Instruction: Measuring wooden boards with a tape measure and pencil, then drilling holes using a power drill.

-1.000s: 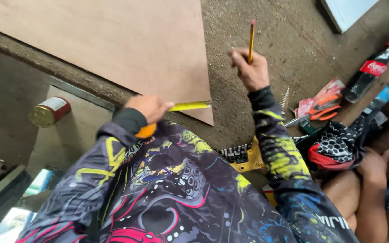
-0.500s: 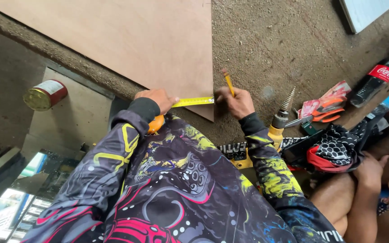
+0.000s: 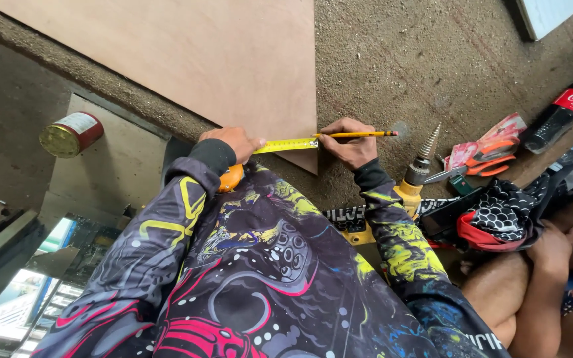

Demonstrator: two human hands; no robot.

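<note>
Two hands work at the near edge of a plywood sheet (image 3: pixel 187 59) lying on rough concrete floor (image 3: pixel 399 59). The left hand (image 3: pixel 233 142) has its fingers curled over the orange case of a tape measure (image 3: pixel 286 144), pinning it down, and the yellow blade runs from those fingers across the sheet's edge to the right hand (image 3: pixel 349 142). The right fingers are pinched shut around a yellow pencil (image 3: pixel 359 134), lying nearly flat with its tip by the blade's end at the sheet's corner. Just beyond the right fingers stands a yellow drill with a stepped cone bit (image 3: pixel 419 166), then orange-handled snips (image 3: pixel 479 156). Well away from the left fingers lies a tin can (image 3: pixel 71 132).
</note>
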